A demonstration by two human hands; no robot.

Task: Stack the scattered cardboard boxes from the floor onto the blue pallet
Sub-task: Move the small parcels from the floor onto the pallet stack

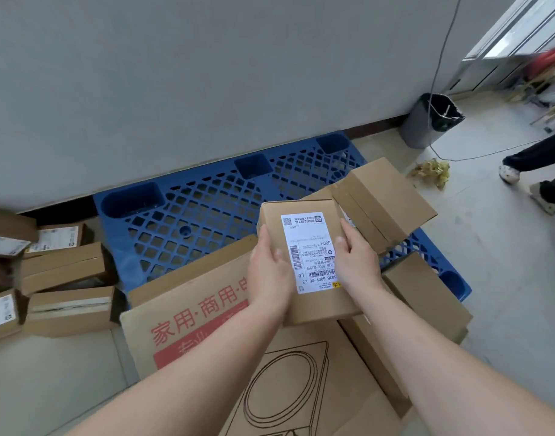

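I hold a small cardboard box [304,215] with a white shipping label above the pallet's near side. My left hand [269,272] grips its left edge and my right hand [356,262] grips its right edge, thumbs on top. The blue lattice pallet [200,209] lies against the grey wall. A large printed carton [207,316] with red lettering lies on the pallet's near edge, below my arms. A plain box [386,199] lies tilted at the pallet's right, and another box [427,294] sits lower right.
Several small boxes [62,269] lie scattered on the floor to the left of the pallet. A grey bin [427,121] stands by the wall at the right, with a hanging cable. Another person's legs [534,171] are at the far right, near some dry leaves [430,173].
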